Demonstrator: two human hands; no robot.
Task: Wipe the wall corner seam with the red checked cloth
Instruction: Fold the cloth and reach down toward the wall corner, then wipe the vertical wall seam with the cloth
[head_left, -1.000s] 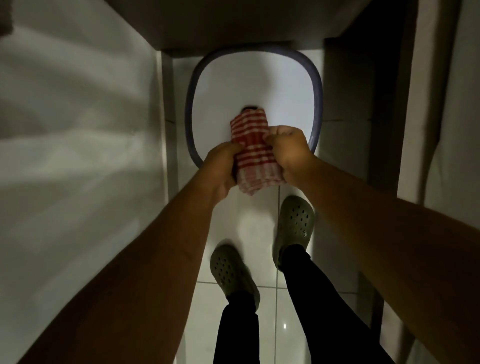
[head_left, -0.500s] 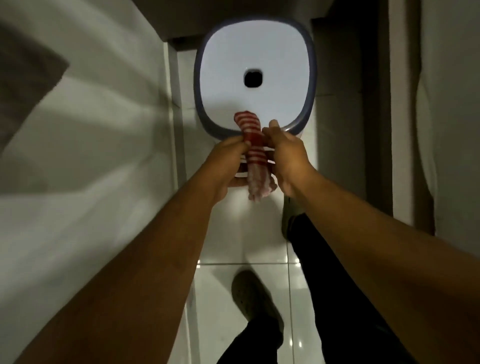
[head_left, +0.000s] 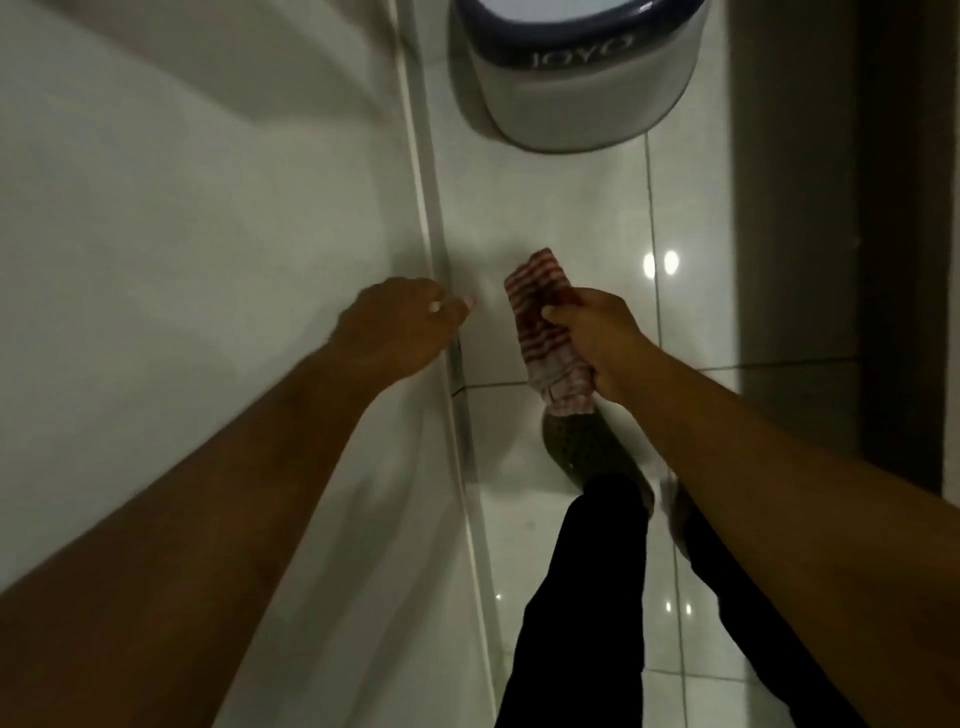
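The red checked cloth is bunched lengthwise in my right hand, held above the glossy floor tiles. My left hand holds nothing and hovers in front of the white wall, fingers loosely curled, fingertips pointing toward the cloth. The seam where the white wall meets the floor runs from the top of the view down past my left hand. The cloth is a hand's width to the right of that seam and does not touch it.
A white stool with a dark blue rim stands on the floor ahead. A dark door frame runs along the right. My legs in black trousers and a green clog are below the hands.
My left hand has let go of the cloth and moved left toward the wall. The cloth now stays in my right hand alone. The view has dropped lower and closer to the floor.
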